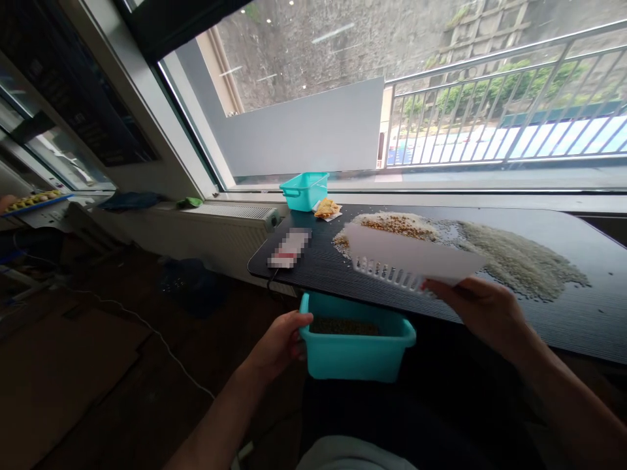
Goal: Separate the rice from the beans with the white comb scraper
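Note:
My left hand (279, 343) grips the left rim of a teal plastic bin (357, 359) held below the edge of the dark table (578, 326); the bin holds dark small grains. My right hand (477, 307) holds a white slotted basket (409, 261) by its near edge, tilted over the table edge above the bin. Behind the basket lie a pile of brownish grains (399, 225) and a wide pile of white rice (514, 258) on the tabletop.
A second teal bin (304, 190) stands at the table's far left corner by the window, with a yellow snack packet (326, 209) beside it. A small blurred white-and-red object (290, 249) with a cable lies at the left. A radiator (215, 222) runs under the window.

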{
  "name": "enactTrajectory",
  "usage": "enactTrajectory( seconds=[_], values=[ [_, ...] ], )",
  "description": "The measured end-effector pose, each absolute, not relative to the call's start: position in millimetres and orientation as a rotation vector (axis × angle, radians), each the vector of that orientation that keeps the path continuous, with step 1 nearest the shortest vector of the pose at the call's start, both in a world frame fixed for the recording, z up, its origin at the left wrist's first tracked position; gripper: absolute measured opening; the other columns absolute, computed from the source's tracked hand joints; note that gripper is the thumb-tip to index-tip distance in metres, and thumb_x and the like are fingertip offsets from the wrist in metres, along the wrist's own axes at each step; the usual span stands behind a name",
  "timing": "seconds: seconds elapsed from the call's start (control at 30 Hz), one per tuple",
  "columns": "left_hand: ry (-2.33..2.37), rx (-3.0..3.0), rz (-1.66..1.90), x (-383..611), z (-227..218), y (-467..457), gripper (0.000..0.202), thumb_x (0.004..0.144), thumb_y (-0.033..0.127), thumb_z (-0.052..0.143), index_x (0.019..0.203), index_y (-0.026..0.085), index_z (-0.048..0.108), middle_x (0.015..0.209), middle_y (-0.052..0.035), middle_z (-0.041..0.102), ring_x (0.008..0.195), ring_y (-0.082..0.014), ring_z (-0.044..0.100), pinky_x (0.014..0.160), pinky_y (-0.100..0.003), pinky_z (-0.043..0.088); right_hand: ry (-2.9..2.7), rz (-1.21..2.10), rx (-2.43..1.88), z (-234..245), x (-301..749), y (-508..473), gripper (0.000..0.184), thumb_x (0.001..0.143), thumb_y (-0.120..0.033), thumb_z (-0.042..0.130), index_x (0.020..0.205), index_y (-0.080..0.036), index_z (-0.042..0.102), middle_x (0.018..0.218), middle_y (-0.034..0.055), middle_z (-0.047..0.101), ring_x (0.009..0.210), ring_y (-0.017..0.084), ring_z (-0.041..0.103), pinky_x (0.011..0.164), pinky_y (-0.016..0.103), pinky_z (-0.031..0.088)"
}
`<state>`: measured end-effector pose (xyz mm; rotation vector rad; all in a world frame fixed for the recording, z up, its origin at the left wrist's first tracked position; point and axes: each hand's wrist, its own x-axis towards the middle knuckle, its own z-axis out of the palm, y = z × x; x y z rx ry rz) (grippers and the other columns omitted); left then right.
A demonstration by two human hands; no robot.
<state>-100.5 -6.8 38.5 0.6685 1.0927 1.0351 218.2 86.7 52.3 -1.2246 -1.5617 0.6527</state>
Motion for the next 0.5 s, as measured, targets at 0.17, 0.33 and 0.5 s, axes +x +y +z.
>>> enactTrajectory(
  seconds=[0.17,0.33,0.5],
  values=[
    [1.008,0.63,0.974,-59.2,28.7,5.6,0.053,0.056,0.047,0.088,0.053,0.021,0.042,0.041,0.0108,0.035,0.036,-0.0049,0.032,0.038,-0.021,0.03,-1.551,0.489,-1.381,61.9,252.0,126.4,0.037,0.066,-0.056,0.073,0.071,-0.02,0.077,0.058,0.0033,0.069,0.057,0.02,0.061,0.054,0.031,0.044],
    [0.962,0.635,0.922,-41.1,25.2,8.3,0.049,0.059,0.044,0.087,0.056,0.021,0.043,0.042,0.0112,0.035,0.036,-0.0051,0.032,0.038,-0.021,0.03,-1.598,0.548,-1.309,60.6,239.1,153.0,0.038,0.068,-0.054,0.071,0.069,-0.016,0.075,0.06,0.0015,0.067,0.062,0.018,0.059,0.059,0.029,0.043],
    [0.955,0.646,0.915,-42.1,24.2,7.2,0.05,0.062,0.043,0.085,0.054,0.021,0.042,0.042,0.0108,0.034,0.037,-0.005,0.032,0.039,-0.02,0.029,-1.656,0.668,-1.217,54.5,224.2,157.4,0.034,0.071,-0.047,0.073,0.076,-0.014,0.079,0.062,-0.0007,0.068,0.063,0.016,0.061,0.061,0.025,0.044]
  ],
)
